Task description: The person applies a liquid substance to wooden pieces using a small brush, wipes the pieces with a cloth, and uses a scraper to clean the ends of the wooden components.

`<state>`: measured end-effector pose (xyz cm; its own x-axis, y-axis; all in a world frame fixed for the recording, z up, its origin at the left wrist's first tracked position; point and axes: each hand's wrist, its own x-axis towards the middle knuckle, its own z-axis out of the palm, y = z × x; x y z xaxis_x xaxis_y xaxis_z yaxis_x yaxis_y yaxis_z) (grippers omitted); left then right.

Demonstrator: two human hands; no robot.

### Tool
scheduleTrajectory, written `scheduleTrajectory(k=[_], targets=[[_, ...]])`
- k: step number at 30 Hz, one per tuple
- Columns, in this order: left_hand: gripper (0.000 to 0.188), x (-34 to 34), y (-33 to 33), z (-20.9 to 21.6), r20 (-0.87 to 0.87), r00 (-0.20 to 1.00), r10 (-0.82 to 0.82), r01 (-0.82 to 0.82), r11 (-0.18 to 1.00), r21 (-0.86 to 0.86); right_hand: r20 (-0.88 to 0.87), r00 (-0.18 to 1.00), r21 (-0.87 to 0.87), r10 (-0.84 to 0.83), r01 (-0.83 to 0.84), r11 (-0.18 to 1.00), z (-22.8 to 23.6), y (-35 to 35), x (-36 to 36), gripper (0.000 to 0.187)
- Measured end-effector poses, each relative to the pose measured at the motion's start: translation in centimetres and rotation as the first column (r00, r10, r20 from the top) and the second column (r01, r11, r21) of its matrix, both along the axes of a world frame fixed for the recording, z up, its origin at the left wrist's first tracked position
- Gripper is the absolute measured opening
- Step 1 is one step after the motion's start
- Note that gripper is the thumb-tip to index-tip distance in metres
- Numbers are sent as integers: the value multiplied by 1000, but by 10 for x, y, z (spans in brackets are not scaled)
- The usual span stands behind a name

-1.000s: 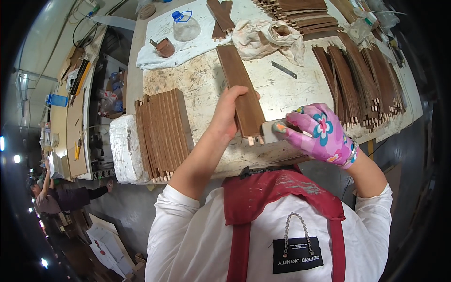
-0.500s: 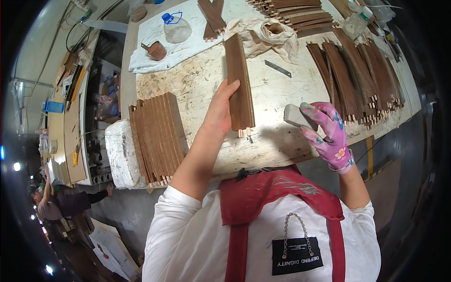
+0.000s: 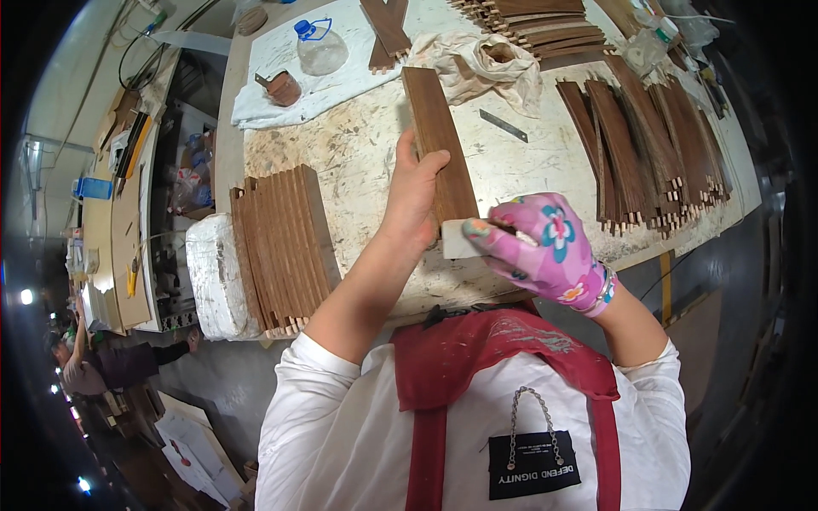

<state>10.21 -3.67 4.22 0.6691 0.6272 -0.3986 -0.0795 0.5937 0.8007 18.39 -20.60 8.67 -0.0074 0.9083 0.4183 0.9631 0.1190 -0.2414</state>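
Note:
My bare left hand is wrapped round a brown wooden slat, its thumb lying across the top face. The slat slants away from me over the worktable. In a pink flowered glove, my right hand grips a pale grey-white block, which looks like a sanding block. That block sits against the near end of the slat and hides the dowel pegs there. Beyond the slat, a thin metal strip lies on the table.
At left stands a row of brown slats beside a white wrapped block. More pegged slats lie at right. Farther back are a crumpled cloth, a clear jug and a brown pot. Another person is at far left.
My right hand has moved left with the pale block, bringing it to the slat's near end. The slat has tilted a little, its near end shifting right.

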Motion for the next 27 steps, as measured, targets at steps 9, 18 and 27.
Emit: scheduleTrajectory(k=[9, 18, 27], targets=[[52, 6, 0, 3, 33, 999, 21, -20, 999, -36, 240, 971, -13, -17, 21, 1000, -3, -29, 41, 31], [49, 136, -73, -17, -77, 937, -340, 349, 903, 253, -483, 680, 83, -552, 663, 744, -27, -129, 63, 41], [61, 241, -127, -80, -305, 840, -448, 542, 671, 505, -615, 544, 18, -572, 734, 679, -37, -166, 72, 39]])
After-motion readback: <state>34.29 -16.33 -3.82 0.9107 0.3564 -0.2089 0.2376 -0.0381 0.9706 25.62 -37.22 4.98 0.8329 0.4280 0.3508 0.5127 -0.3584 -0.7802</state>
